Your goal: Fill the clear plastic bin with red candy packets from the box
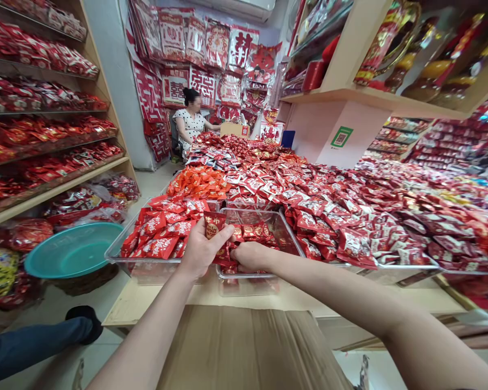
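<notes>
My left hand [203, 246] is closed around a small red candy packet [214, 223] with gold print, held up over the left edge of a clear plastic bin [288, 233]. Inside that bin my right hand [250, 257] reaches down, its fingers curled among red packets. Whatever those fingers hold is hidden. More of the same packets [258, 232] lie in a row behind my right hand. Close on the left stands another clear bin heaped with brighter red packets [162, 230] with white lettering.
Heaps of red packets [317, 189] spread to the back and right. A cardboard sheet [244, 346] lies at the front edge. On the left are a teal basin [75, 252], packed shelves [49, 141] and someone's leg [36, 344]. A person [191, 122] sits at the back.
</notes>
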Tool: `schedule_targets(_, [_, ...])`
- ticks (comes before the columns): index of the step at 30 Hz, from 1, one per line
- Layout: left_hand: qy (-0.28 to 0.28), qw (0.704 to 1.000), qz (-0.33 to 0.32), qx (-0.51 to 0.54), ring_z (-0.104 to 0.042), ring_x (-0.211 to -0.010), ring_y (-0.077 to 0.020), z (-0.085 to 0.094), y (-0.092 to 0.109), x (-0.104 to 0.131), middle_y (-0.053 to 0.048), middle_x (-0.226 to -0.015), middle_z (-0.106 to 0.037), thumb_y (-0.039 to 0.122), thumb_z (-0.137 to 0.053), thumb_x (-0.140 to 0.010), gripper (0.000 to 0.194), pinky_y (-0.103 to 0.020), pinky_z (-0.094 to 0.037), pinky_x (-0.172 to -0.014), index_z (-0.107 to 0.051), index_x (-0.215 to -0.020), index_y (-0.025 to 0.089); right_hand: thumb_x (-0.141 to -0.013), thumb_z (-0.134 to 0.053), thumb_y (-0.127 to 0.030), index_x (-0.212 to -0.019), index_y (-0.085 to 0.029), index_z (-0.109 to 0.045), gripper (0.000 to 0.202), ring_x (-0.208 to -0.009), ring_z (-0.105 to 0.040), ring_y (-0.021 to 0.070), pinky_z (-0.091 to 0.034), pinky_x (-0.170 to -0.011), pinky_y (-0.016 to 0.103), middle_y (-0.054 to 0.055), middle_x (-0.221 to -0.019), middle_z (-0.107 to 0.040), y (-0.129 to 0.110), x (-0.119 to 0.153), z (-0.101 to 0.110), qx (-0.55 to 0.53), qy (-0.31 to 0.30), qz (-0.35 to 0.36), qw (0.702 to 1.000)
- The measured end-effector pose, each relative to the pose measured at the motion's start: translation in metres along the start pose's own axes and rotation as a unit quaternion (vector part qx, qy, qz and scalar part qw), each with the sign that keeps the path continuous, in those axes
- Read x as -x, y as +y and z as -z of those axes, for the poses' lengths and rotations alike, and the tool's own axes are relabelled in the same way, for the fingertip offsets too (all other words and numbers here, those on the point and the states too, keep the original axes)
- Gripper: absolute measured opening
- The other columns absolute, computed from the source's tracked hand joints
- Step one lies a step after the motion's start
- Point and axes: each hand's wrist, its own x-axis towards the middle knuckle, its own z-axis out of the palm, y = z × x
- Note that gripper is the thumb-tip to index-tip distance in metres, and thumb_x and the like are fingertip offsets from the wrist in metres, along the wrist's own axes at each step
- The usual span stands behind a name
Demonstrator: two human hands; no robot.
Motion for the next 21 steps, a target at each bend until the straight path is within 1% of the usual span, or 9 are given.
schedule_targets(2, [-0.001, 1.0, -0.001, 0.0, -0.058, -0.056, -0.0135, 0.0, 0.0, 0.0, 0.003, -0.06, -0.063, 0.028, -0.068, -0.065, 0.016, -0.026, -0.046, -0.056, -0.057, -0.072, 0.019, -0.073, -0.05, -0.021, -0.085, -0.014, -0.064, 0.02, -0.066, -0.06, 0.0197, -0.043, -0.054, 0.026, 0.009, -0.081, -0.067, 0.0, 0.002, 0.001, -0.037, -0.039, -0.007, 0.999])
schedule_targets(6, [-0.002, 1.0, -0.002, -0.002, -0.058, -0.056, -0.0136, 0.001, 0.0, 0.0, 0.003, -0.06, -0.063, 0.028, -0.067, -0.065, 0.016, -0.026, -0.046, -0.057, -0.057, -0.073, 0.019, -0.071, -0.053, -0.029, -0.078, -0.017, -0.063, 0.017, -0.059, -0.055, 0.0145, -0.037, -0.048, 0.022, 0.004, -0.072, -0.064, 0.002, 0.003, 0.002, -0.131, -0.064, -0.045, 0.988])
schedule_targets(7, [-0.002, 1.0, -0.003, -0.003, -0.058, -0.056, -0.0136, 0.001, 0.0, 0.0, 0.003, -0.061, -0.063, 0.028, -0.068, -0.065, 0.016, -0.026, -0.046, -0.057, -0.057, -0.073, 0.019, -0.07, -0.055, -0.029, -0.078, -0.018, -0.062, 0.015, -0.058, -0.054, 0.0133, -0.036, -0.047, 0.021, 0.002, -0.071, -0.063, 0.002, 0.003, 0.001, -0.151, -0.075, -0.044, 0.985])
schedule_targets(9, [-0.004, 1.0, -0.005, -0.004, -0.057, -0.057, -0.0134, 0.001, 0.0, 0.0, 0.002, -0.06, -0.063, 0.028, -0.067, -0.066, 0.016, -0.026, -0.046, -0.057, -0.057, -0.073, 0.018, -0.067, -0.057, -0.022, -0.077, -0.019, -0.061, 0.011, -0.056, -0.051, 0.0113, -0.035, -0.046, 0.02, -0.001, -0.069, -0.061, 0.003, 0.0, -0.003, -0.178, -0.096, -0.022, 0.979])
schedule_targets(11, [-0.008, 1.0, -0.006, -0.004, -0.057, -0.057, -0.0133, 0.001, 0.0, 0.0, 0.002, -0.06, -0.062, 0.028, -0.067, -0.066, 0.015, -0.026, -0.046, -0.056, -0.058, -0.073, 0.018, -0.066, -0.056, -0.015, -0.076, -0.019, -0.061, 0.012, -0.054, -0.049, 0.0103, -0.034, -0.045, 0.02, -0.002, -0.068, -0.06, 0.004, -0.002, -0.007, -0.186, -0.099, 0.002, 0.978])
schedule_targets(14, [-0.007, 1.0, -0.003, 0.0, -0.057, -0.057, -0.0128, 0.001, 0.001, 0.0, 0.002, -0.061, -0.063, 0.028, -0.067, -0.066, 0.015, -0.025, -0.046, -0.056, -0.057, -0.074, 0.018, -0.068, -0.056, -0.014, -0.079, -0.018, -0.061, 0.012, -0.056, -0.049, 0.0105, -0.036, -0.048, 0.021, -0.001, -0.069, -0.06, 0.003, -0.004, -0.011, -0.185, -0.062, 0.022, 0.98])
schedule_targets(18, [-0.002, 1.0, 0.002, 0.005, -0.057, -0.055, -0.0123, 0.0, 0.001, 0.0, 0.002, -0.061, -0.063, 0.027, -0.068, -0.065, 0.017, -0.024, -0.046, -0.054, -0.057, -0.074, 0.018, -0.073, -0.056, -0.023, -0.088, -0.016, -0.061, 0.018, -0.068, -0.054, 0.0133, -0.042, -0.061, 0.022, 0.004, -0.082, -0.063, 0.002, -0.006, -0.013, -0.164, 0.022, 0.059, 0.984])
schedule_targets(21, [0.002, 1.0, 0.007, 0.008, -0.057, -0.053, -0.0124, -0.001, 0.001, 0.0, 0.003, -0.06, -0.063, 0.028, -0.068, -0.064, 0.018, -0.024, -0.046, -0.052, -0.057, -0.074, 0.018, -0.075, -0.055, -0.027, -0.095, -0.014, -0.059, 0.024, -0.074, -0.055, 0.0162, -0.044, -0.067, 0.025, 0.007, -0.089, -0.063, 0.002, -0.01, -0.014, -0.129, 0.052, 0.06, 0.988])
